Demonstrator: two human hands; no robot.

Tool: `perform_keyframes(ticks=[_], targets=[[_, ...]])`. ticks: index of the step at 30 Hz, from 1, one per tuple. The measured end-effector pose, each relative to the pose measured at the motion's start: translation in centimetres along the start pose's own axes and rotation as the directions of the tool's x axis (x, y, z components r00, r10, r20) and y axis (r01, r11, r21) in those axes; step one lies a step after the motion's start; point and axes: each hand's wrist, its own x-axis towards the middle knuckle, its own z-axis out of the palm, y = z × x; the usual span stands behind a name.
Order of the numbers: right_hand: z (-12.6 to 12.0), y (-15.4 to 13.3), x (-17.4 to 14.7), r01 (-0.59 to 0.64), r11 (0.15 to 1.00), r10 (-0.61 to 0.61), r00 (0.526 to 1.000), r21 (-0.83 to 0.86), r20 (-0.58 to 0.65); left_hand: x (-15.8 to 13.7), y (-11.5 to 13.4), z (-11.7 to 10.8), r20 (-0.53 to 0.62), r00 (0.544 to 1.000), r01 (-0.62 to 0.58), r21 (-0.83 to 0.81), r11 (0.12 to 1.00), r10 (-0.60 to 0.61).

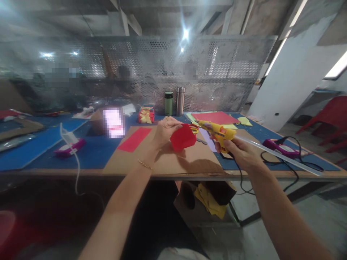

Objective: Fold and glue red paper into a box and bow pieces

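My left hand (pixel 166 130) is closed, pinching the upper left edge of a red many-sided piece (pixel 183 138) that looks like felt or stiff paper. The piece is held up over a brown cardboard sheet (pixel 127 161). In my right hand (pixel 240 151) is a yellow hot glue gun (pixel 221 133); its nozzle points left, toward the red piece, without clearly touching it. A long clear glue stick (pixel 282 156) sticks out of its back. Yellow loops (pixel 194 129) show just behind the red piece; I cannot tell what they belong to. A flat red strip (pixel 135 139) lies on the cardboard left of my hand.
Behind stand a green tumbler (pixel 168 104) and a steel flask (pixel 180 102), beside a red-and-yellow bundle (pixel 146 114). Coloured sheets (pixel 217 117) are stacked at back right. Purple power strips (pixel 69 147) with cables flank the cardboard. A lit phone (pixel 114 122) leans at left.
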Motion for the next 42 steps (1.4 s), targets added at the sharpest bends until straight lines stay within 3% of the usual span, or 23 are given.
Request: perform_keyframes(ticks=[6,15,34,42], targets=[[0.0,-0.6,0.0,-0.021,1.0,0.022,0.998,-0.006,0.066,-0.1,-0.3,0.1,0.023,0.999,-0.035,-0.038,0.999,0.035],[0.3,-0.2,0.0,0.017,0.999,-0.014,0.997,-0.042,0.072,-0.2,0.0,0.2,0.039,0.998,-0.05,-0.079,0.996,0.053],[0.8,-1.4,0.1,0.272,0.953,-0.253,0.957,-0.137,0.141,-0.1,0.0,0.3,0.042,0.994,-0.092,-0.101,0.991,0.097],[0.8,1.2,0.5,0.346,0.934,-0.336,0.935,-0.086,0.112,-0.1,-0.3,0.3,0.052,0.995,-0.082,-0.1,0.992,0.087]])
